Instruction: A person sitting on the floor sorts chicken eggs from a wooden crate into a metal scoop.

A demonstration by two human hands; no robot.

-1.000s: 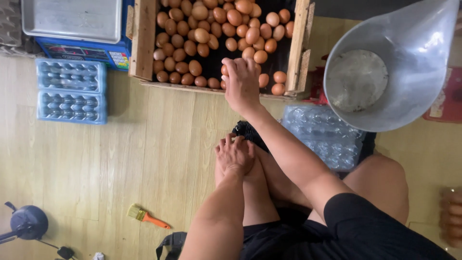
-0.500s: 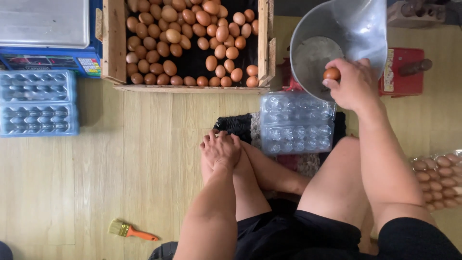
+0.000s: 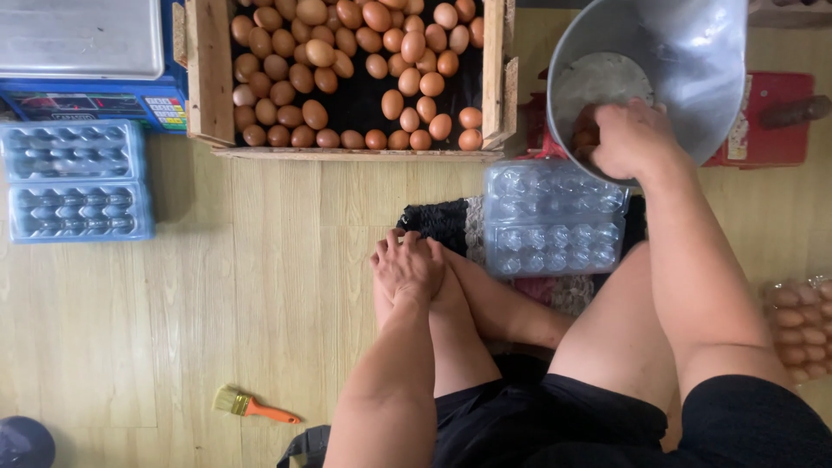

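Half a second on, our right hand [image 3: 635, 139] has dropped from the rim of the metal pan [image 3: 693, 61] down into its bowl, where it now sits curled over a brown egg [image 3: 586, 139]. We cannot tell whether the fingers still grip that egg or have let it go, as the knuckles hide the fingertips. At least one egg lies against the pan's near-left wall, right beside the hand.

Our left hand [image 3: 407, 264] has not shifted. It rests loosely cupped over our crossed bare feet [image 3: 451, 286] on the wooden floor [image 3: 173, 303], holding nothing.

Just near of the pan lies a clear plastic egg tray [image 3: 553, 217], its cups empty, set on a dark mat [image 3: 438, 221]. At far centre stands the wooden crate [image 3: 212, 78] full of brown eggs, well apart from the right hand now. Two blue-tinted trays [image 3: 78, 182] lie at far left beside a weighing scale [image 3: 78, 43]. A small orange-handled brush [image 3: 251, 405] lies on the floor at near left. At the right edge we see a filled carton of eggs [image 3: 802, 325].

By our reading, egg-carrying from crate to pan is under way.
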